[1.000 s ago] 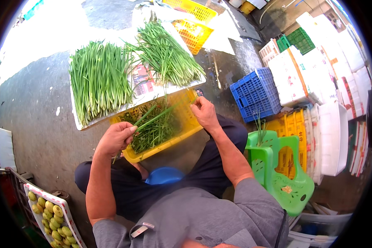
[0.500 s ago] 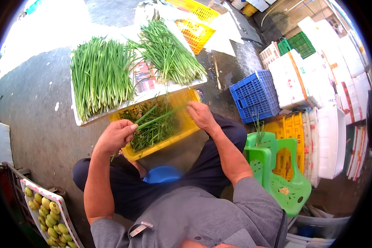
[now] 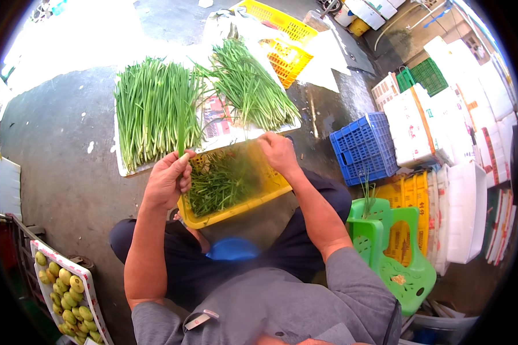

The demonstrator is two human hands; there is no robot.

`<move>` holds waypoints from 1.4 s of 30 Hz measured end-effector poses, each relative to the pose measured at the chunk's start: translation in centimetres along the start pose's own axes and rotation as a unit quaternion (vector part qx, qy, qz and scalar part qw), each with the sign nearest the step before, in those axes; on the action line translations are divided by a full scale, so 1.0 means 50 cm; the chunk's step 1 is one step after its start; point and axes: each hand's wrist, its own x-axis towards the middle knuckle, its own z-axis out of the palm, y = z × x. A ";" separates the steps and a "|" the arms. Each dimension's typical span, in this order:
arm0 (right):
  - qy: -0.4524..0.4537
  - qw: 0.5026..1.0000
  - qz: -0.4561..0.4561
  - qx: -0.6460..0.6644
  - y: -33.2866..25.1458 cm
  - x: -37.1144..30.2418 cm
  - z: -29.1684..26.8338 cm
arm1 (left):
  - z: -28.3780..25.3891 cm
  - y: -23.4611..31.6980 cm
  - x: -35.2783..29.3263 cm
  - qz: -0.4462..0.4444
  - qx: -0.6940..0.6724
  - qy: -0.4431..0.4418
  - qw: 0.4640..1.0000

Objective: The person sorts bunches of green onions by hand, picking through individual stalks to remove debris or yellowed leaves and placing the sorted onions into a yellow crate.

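Note:
In my left hand (image 3: pixel 168 177), thumb and fingers pinch a few garlic chives (image 3: pixel 181 129), their green leaves pointing away from me. Behind them a thick bunch of chives (image 3: pixel 152 109) lies spread on a white foam tray (image 3: pixel 216 135), with a second, looser bunch (image 3: pixel 250 86) to its right. My right hand (image 3: pixel 278 154) is closed over the right side of a yellow basket (image 3: pixel 236 215); anything in its fingers is hidden. Loose green trimmings (image 3: pixel 216 192) fill the basket's bottom between my knees.
A green plastic chair (image 3: pixel 408 282) with a few stalks on it stands at my right. Beyond are a blue crate (image 3: pixel 365 146) and stacked white foam boxes (image 3: pixel 411 126). A tray of yellow-green fruit (image 3: pixel 69 305) sits at lower left; yellow crates (image 3: pixel 288 60) lie behind the chives.
My left hand has turned so its chives point away from me rather than toward the right. The right hand has come away from the strand stretched between both hands.

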 end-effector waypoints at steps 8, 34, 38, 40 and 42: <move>-0.039 0.975 0.101 -0.195 -0.017 0.161 0.066 | 0.031 -0.024 0.037 0.021 -0.057 -0.021 0.998; -0.194 0.918 0.154 0.311 -0.140 -0.179 0.068 | 0.057 -0.129 0.080 -0.073 0.039 0.010 0.997; -0.195 0.932 0.142 0.270 -0.138 -0.178 0.061 | 0.058 -0.130 0.083 -0.080 0.053 -0.006 0.995; -0.195 0.932 0.143 0.269 -0.137 -0.179 0.060 | 0.059 -0.131 0.083 -0.084 0.050 -0.012 0.995; -0.196 0.930 0.148 0.274 -0.136 -0.179 0.060 | 0.058 -0.129 0.082 -0.089 0.038 -0.020 0.995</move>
